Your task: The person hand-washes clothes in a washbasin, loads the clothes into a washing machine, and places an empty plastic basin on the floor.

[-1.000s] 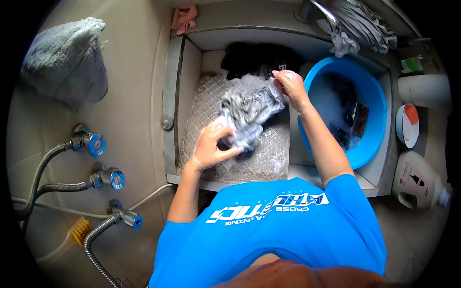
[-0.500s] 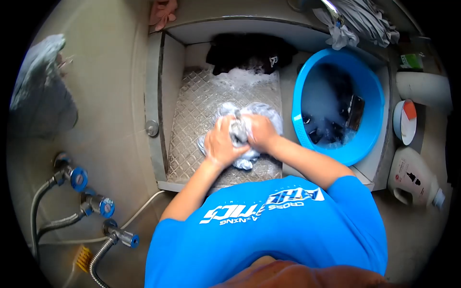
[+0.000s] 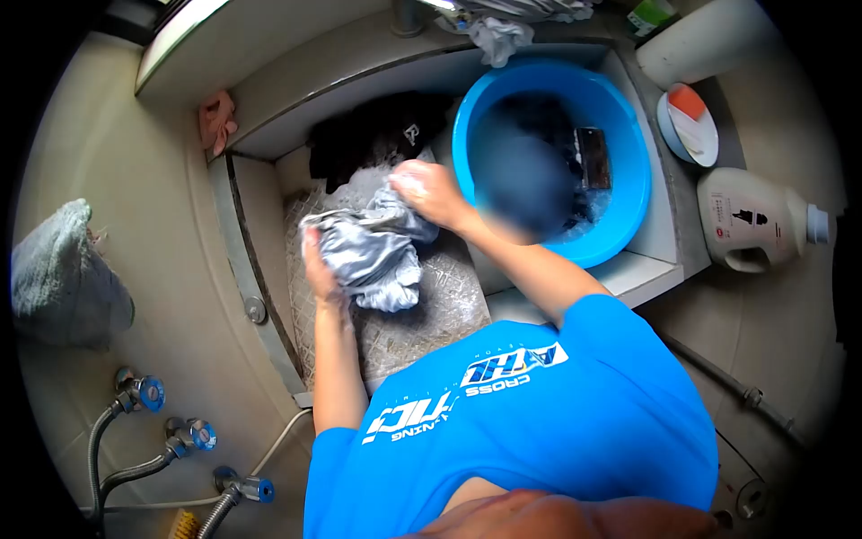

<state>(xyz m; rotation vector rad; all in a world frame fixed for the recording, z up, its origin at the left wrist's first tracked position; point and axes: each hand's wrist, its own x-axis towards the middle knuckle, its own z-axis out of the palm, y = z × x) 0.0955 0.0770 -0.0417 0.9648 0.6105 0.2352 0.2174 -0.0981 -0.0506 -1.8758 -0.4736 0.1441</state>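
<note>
The left hand (image 3: 321,269) and right hand (image 3: 433,194) grip a wet grey cloth (image 3: 373,260) above the washboard (image 3: 453,292), apparently mid-turn, which calls for firm fingers.

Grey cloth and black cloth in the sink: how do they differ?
The grey cloth is pale; the black cloth is dark with a white mark.
The grey cloth is bunched between the left hand and right hand; the black cloth lies beyond, untouched.
Both look crumpled.
</note>
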